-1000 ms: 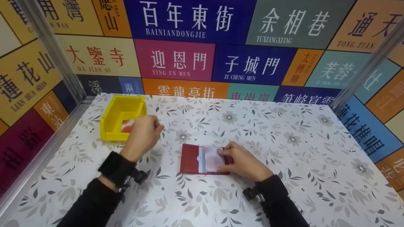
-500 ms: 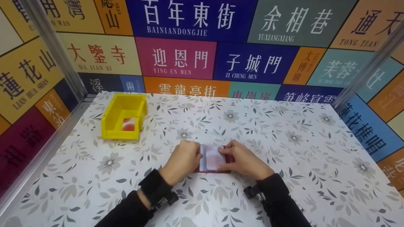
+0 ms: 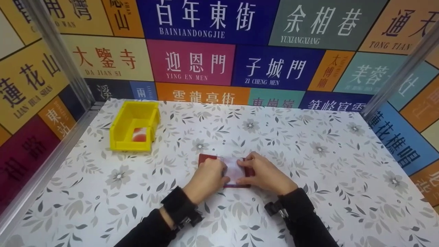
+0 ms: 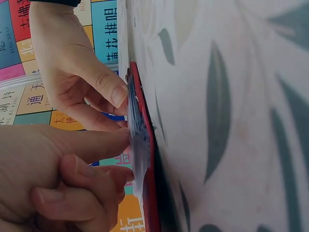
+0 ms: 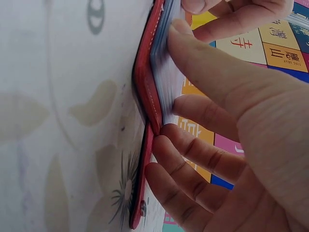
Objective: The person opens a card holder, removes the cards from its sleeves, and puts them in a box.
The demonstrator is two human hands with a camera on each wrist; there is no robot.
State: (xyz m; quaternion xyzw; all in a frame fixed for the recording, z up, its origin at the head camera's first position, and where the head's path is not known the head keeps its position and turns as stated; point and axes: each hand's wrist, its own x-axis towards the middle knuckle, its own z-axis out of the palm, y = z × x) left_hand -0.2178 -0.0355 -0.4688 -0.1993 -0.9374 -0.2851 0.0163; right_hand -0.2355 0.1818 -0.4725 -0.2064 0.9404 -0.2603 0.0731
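Card holder [image 3: 206,157] open on table [image 3: 291,140], long axis left-right; clear sleeves [image 3: 233,171] between left hand [image 3: 208,175], pinching their left edge, and right hand [image 3: 269,174], gripping their right.

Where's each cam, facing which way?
Head: on the head, facing forward and down; red card holder, yellow bin, left hand, right hand, forearms.
Left wrist: on that wrist, facing the holder edge-on; left hand near, right hand beyond.
Right wrist: on that wrist, facing the holder; right hand near, left hand beyond.
Both wrist views share holder and hands.
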